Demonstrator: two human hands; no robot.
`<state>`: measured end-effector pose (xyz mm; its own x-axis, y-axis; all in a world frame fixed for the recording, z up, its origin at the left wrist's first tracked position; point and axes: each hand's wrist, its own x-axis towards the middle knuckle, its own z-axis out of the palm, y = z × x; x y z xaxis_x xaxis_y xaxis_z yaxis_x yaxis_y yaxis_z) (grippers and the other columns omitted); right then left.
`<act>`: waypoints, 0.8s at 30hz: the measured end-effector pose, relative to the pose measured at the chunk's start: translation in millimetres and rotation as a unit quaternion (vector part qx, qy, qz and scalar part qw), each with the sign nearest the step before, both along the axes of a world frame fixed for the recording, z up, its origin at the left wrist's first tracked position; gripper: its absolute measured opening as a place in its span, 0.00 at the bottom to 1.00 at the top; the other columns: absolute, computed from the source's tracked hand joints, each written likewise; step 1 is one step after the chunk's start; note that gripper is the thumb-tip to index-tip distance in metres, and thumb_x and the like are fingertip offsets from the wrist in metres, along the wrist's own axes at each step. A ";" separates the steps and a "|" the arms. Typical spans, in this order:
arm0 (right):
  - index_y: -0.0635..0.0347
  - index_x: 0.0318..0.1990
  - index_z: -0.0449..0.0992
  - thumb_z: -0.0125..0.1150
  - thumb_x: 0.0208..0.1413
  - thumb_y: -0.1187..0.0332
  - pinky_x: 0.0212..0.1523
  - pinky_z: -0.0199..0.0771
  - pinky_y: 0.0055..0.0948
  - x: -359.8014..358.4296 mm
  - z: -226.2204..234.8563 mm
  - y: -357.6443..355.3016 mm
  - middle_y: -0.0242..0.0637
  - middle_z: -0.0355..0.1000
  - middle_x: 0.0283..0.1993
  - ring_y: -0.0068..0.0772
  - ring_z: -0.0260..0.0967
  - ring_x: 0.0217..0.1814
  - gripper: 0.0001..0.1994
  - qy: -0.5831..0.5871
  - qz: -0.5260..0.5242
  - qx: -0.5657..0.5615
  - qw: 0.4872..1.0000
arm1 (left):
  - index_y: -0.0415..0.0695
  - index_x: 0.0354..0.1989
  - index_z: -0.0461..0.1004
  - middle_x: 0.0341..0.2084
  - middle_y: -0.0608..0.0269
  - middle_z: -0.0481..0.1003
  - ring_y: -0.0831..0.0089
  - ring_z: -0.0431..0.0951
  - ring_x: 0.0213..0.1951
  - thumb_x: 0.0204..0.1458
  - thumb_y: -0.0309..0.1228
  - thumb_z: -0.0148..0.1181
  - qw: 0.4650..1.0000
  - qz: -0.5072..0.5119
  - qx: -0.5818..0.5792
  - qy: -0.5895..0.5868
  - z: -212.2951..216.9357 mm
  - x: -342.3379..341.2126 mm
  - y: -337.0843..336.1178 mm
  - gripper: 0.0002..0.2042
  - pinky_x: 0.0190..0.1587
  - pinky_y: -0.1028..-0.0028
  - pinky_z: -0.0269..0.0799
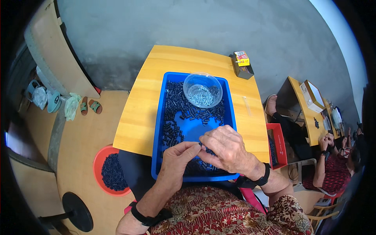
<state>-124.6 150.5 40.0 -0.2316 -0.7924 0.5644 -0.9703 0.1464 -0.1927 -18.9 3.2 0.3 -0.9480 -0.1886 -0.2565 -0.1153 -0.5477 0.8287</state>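
Observation:
Over the near part of a blue plastic tray [159, 129], my two hands meet fingertip to fingertip. My left hand [174, 161] pinches with thumb and forefinger. Curled fingers close my right hand [228, 149] against that pinch. A tiny dark bit shows between the fingertips, too small and covered to name. Many short black cylindrical parts [172, 103] lie in the tray, thickest at its far and left sides. A clear round plastic tub [203, 74] rests on them at the back, with small silvery metal pieces [201, 96] inside.
The tray stands on a yellow wooden table [141, 105]. At its far right corner is a dark box with a yellow-red packet [242, 58]. A red basin of black parts [102, 178] sits on the floor left; a red bin [279, 147] right. Another person [329, 170] works farther right.

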 end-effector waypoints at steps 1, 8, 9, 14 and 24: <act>0.61 0.36 0.75 0.73 0.41 0.68 0.34 0.67 0.34 -1.9 -0.6 0.8 0.35 0.71 0.32 0.37 0.71 0.34 0.16 -0.001 -0.001 -0.001 1.000 | 0.36 0.40 0.80 0.36 0.64 0.80 0.79 0.75 0.41 0.59 0.29 0.60 1.000 -0.001 -0.001 -0.001 2.2 0.0 -0.7 0.09 0.49 0.77 0.67; 0.60 0.36 0.73 0.72 0.41 0.69 0.35 0.66 0.35 -5.1 -4.5 3.2 0.36 0.70 0.31 0.38 0.70 0.34 0.15 -0.015 0.013 -0.006 1.000 | 0.37 0.42 0.80 0.37 0.66 0.80 0.80 0.75 0.42 0.59 0.30 0.60 0.999 -0.040 -0.034 0.002 1.7 -2.6 -7.5 0.09 0.49 0.78 0.67; 0.60 0.36 0.73 0.72 0.41 0.69 0.35 0.66 0.34 -4.3 -5.6 3.1 0.35 0.70 0.31 0.38 0.69 0.34 0.15 -0.008 0.020 -0.004 1.000 | 0.37 0.41 0.81 0.36 0.66 0.80 0.81 0.75 0.42 0.59 0.30 0.60 0.998 -0.049 -0.049 0.009 0.7 -2.2 -7.3 0.09 0.48 0.79 0.67; 0.57 0.31 0.71 0.72 0.41 0.67 0.32 0.62 0.34 -6.3 -5.9 0.4 0.33 0.65 0.28 0.35 0.66 0.31 0.13 0.007 0.018 0.010 1.000 | 0.38 0.40 0.81 0.35 0.65 0.80 0.81 0.75 0.41 0.58 0.31 0.61 0.999 -0.038 -0.033 -0.001 -6.1 -1.8 -6.1 0.09 0.48 0.78 0.67; 0.55 0.24 0.67 0.71 0.38 0.67 0.30 0.60 0.33 -7.2 -13.9 0.8 0.32 0.59 0.23 0.34 0.63 0.28 0.14 0.047 0.032 0.040 0.998 | 0.36 0.37 0.82 0.33 0.64 0.80 0.80 0.75 0.39 0.57 0.30 0.60 0.999 -0.032 -0.018 -0.019 -6.0 -1.5 -0.6 0.09 0.47 0.77 0.67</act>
<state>-131.7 151.3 26.1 -0.1288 -0.8469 0.5160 -0.9913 0.0952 -0.0911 -20.4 2.6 -5.7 -0.9481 -0.1384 -0.2861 -0.1801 -0.5079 0.8424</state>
